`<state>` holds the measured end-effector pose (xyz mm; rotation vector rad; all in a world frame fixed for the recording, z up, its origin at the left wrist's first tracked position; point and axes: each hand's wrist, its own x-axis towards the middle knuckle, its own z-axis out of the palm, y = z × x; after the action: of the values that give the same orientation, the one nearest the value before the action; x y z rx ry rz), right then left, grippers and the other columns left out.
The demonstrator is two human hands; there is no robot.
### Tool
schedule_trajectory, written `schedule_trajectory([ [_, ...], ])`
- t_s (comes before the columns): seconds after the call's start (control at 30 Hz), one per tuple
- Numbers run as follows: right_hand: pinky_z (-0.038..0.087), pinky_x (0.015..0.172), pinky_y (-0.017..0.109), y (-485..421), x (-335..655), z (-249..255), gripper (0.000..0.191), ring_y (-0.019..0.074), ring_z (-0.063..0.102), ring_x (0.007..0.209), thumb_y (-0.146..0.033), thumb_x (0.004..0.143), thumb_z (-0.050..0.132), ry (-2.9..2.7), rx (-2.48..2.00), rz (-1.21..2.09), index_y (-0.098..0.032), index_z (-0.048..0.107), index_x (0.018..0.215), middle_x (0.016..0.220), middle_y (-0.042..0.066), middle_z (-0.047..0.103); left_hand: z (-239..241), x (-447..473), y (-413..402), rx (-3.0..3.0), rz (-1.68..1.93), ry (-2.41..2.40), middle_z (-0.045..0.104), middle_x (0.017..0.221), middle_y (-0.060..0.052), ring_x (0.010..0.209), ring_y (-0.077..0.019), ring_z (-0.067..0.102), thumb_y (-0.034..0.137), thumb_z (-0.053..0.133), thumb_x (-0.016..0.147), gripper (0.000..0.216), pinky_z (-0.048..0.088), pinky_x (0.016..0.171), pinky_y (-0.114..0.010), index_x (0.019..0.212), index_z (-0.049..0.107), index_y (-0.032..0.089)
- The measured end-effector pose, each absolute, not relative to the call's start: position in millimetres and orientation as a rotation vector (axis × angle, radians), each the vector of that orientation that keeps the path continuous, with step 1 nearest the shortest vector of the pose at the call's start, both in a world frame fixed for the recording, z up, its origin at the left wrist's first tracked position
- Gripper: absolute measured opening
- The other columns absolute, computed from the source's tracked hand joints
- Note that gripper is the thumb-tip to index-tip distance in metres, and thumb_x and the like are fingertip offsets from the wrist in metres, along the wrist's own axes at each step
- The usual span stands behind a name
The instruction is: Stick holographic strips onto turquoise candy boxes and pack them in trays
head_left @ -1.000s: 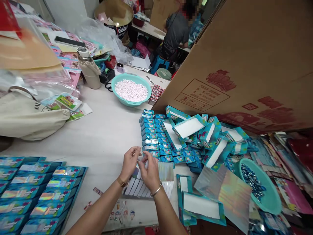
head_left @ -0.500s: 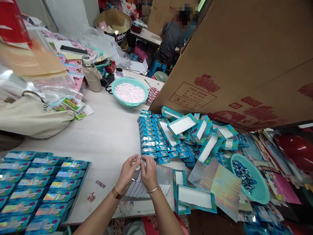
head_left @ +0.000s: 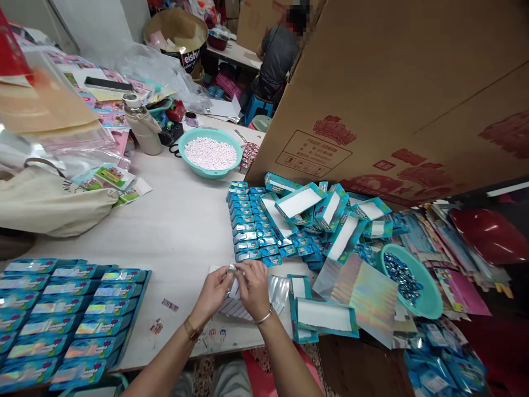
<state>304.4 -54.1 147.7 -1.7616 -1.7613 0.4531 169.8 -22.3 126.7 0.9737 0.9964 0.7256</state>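
Observation:
Close together above the front of the table, my left hand (head_left: 215, 289) and my right hand (head_left: 253, 288) pinch a small silvery piece (head_left: 232, 268) between their fingertips. It is too small to tell its kind. Under and between the hands lies a stack of shiny silver sheets (head_left: 278, 289) with white strips showing. Just beyond my fingers stand rows of small blue boxes (head_left: 248, 255). To the right of my right hand, open blue cartons with white insides (head_left: 326, 314) lie near the table's edge.
Blue packages fill a tray (head_left: 138, 309) at left. A turquoise basin of pale pellets (head_left: 210, 176) stands farther back, near a flask (head_left: 142, 127). A big cardboard box (head_left: 392, 99) blocks the right. Another basin (head_left: 430, 275) holds blue-wrapped pieces. One person (head_left: 278, 55) sits behind.
My fingertips stay together, now with a small silvery piece showing between them. My hands have shifted slightly over the silver sheets. The whole view has turned a little to the right.

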Motion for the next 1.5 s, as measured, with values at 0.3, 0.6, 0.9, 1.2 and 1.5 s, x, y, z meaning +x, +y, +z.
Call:
schedule_trajectory([
  [0.3, 0.035, 0.081, 0.032, -53, 311, 169, 0.008, 0.0186, 0.054, 0.088, -0.025, 0.093, 0.055, -1.712, -1.774, 0.595, -0.023, 0.062, 0.091, 0.089, 0.001, 0.063, 145, 168, -25, 1.155, 0.721, 0.97, 0.07, 0.089, -0.005, 0.08, -0.0199, 0.058, 0.043, 0.059, 0.084, 0.032, 0.045, 0.073, -0.025, 0.098, 0.073, 0.018],
  [0.6, 0.034, 0.085, 0.035, -61, 305, 180, 0.01, 0.0197, 0.053, 0.089, -0.023, 0.093, 0.052, -1.743, -1.805, 0.422, -0.024, 0.062, 0.092, 0.09, 0.003, 0.062, 155, 169, -24, 1.096, 0.703, 0.937, 0.067, 0.083, -0.004, 0.075, -0.0182, 0.055, 0.043, 0.061, 0.081, 0.033, 0.043, 0.069, -0.024, 0.097, 0.072, 0.016],
  [0.9, 0.025, 0.102, 0.046, -74, 302, 171, 0.023, 0.0199, 0.055, 0.091, -0.018, 0.092, 0.052, -1.744, -1.819, 0.157, -0.03, 0.066, 0.106, 0.095, 0.002, 0.066, 167, 174, -24, 1.048, 0.683, 0.959, 0.053, 0.062, 0.002, 0.056, -0.0114, 0.04, 0.048, 0.062, 0.078, 0.036, 0.034, 0.055, -0.022, 0.091, 0.07, 0.015],
  [1.2, 0.027, 0.101, 0.044, -71, 295, 181, 0.016, 0.0199, 0.055, 0.092, -0.018, 0.092, 0.051, -1.722, -1.82, 0.201, -0.026, 0.064, 0.095, 0.094, 0.002, 0.065, 170, 169, -24, 1.026, 0.661, 0.909, 0.05, 0.062, 0.003, 0.056, -0.0105, 0.039, 0.051, 0.062, 0.078, 0.035, 0.032, 0.054, -0.022, 0.08, 0.064, 0.016],
  [1.5, 0.036, 0.094, 0.042, -87, 285, 196, 0.014, 0.0219, 0.053, 0.099, -0.017, 0.094, 0.043, -1.748, -1.66, 0.284, -0.021, 0.057, 0.094, 0.102, 0.008, 0.062, 157, 171, -2, 1.055, 0.57, 1.037, 0.039, 0.05, 0.005, 0.049, -0.0098, 0.032, 0.06, 0.058, 0.072, 0.047, 0.024, 0.05, -0.023, 0.052, 0.045, 0.02],
])
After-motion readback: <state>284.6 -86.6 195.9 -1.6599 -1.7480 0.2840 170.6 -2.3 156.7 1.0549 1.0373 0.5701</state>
